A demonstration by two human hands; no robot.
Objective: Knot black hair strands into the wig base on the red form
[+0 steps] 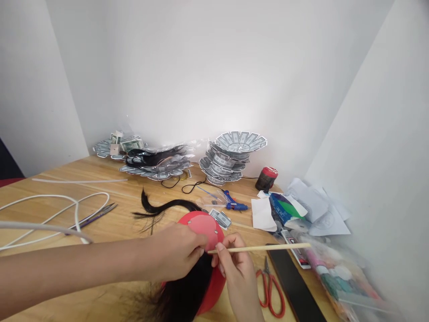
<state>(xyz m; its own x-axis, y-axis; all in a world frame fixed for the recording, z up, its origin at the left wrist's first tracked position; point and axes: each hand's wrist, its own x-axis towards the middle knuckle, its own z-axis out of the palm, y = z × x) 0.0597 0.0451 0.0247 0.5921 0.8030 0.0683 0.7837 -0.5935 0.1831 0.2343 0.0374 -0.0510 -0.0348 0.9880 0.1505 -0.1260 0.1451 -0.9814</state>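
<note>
Black hair (187, 288) hangs over a red cap-like piece (214, 290) on the desk (117, 290), beneath both hands. The right hand (237, 273) has its grip closed around a pale stick (268, 247), tip beside the left hand (176, 250), whose fingers curl; I cannot tell what that grip holds. Red-handled scissors (267, 271) lie rightward.

The red piece (216, 286) is covered in part by the left hand (172, 251), the right hand (240, 275) and the black hair (187, 288). Whether something is pinched by the left hand cannot be told. A short part of the wooden stick (268, 247) is hidden under the right thumb. The hair is cut off by the bottom edge, the white cable (43, 227) by the left edge. The plastic bag (355, 281) is blurred.
</note>
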